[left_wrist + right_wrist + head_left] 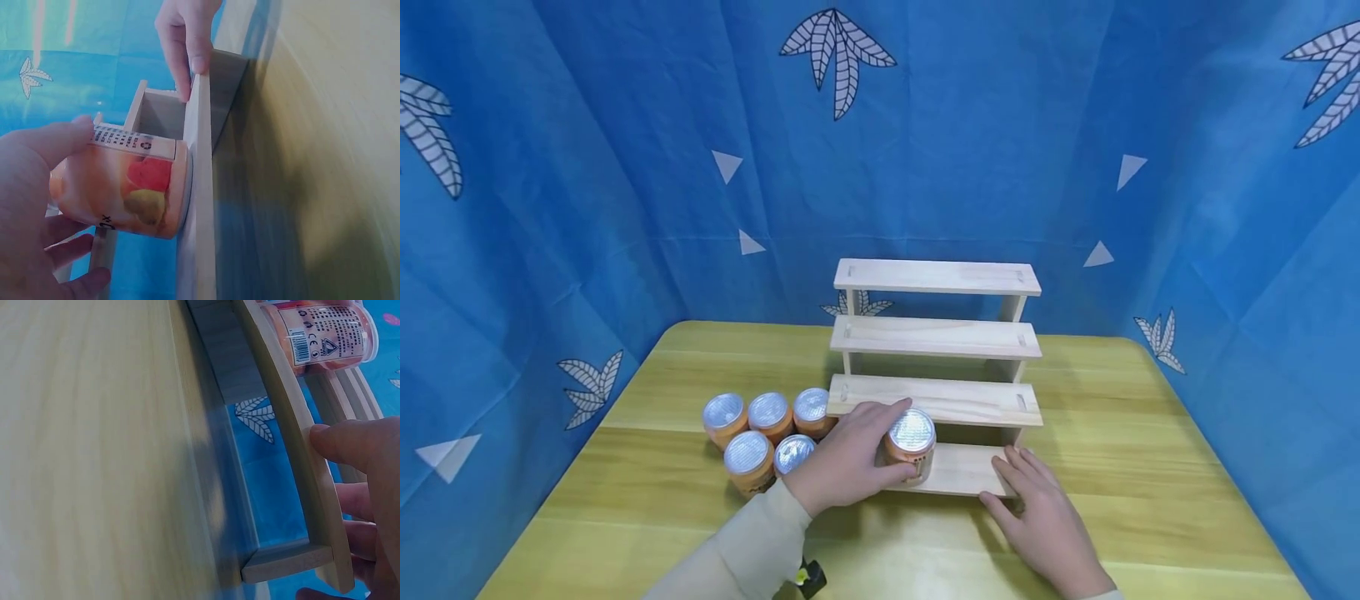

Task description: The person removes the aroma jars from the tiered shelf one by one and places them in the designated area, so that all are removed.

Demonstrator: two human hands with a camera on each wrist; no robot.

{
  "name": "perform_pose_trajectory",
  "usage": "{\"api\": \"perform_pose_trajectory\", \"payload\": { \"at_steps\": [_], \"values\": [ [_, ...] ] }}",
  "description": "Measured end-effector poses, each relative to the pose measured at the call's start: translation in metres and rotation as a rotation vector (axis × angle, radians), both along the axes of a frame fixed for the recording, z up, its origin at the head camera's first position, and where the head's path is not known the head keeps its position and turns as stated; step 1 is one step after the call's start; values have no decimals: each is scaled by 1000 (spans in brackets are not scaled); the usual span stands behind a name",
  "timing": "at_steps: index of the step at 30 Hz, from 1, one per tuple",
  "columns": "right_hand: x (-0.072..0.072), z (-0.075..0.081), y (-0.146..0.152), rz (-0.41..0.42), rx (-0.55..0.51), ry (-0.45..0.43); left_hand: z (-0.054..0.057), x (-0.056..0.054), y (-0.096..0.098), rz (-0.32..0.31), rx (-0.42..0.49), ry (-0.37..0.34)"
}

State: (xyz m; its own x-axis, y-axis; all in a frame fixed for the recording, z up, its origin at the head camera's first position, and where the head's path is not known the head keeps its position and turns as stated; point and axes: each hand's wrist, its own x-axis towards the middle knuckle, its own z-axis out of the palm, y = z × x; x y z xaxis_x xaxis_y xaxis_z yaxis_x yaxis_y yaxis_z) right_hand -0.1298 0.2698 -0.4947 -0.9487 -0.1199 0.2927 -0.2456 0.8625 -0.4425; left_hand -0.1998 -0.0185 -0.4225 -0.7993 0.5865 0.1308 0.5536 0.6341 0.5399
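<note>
My left hand point(848, 460) grips an orange jar point(913, 433) with a silvery lid, thumb on the near side. The jar stands upright on the lowest step point(966, 469) of a pale wooden tiered stand point(934, 335), left of that step's middle. Fruit pictures and a strip of print show on the jar point(134, 187) in the left wrist view; a barcode label shows in the right wrist view. At the step's right end my right hand point(1043, 515) holds the board, thumb on the front edge and fingers over the top.
Left of the stand, several similar jars point(748, 462) stand grouped on the wooden table point(647, 500), partly behind my left forearm. Blue cloth point(955, 150) with leaf prints hangs behind and on both sides. A small black object point(810, 579) lies below my left sleeve.
</note>
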Motion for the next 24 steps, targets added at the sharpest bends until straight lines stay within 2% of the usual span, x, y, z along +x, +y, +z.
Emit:
{"api": "perform_pose_trajectory", "payload": {
  "at_steps": [5,15,21,24],
  "values": [
    [1,-2,-1,-1,-5,-2,2,1,0,28,-17,-4],
    [-3,0,1,-1,11,17,3,3,-8,52,33,-51],
    [-2,-1,0,2,5,-14,-1,7,-16,67,53,-97],
    [-2,-2,-1,0,5,-23,-3,8,-21,72,61,-96]
  ]
}}
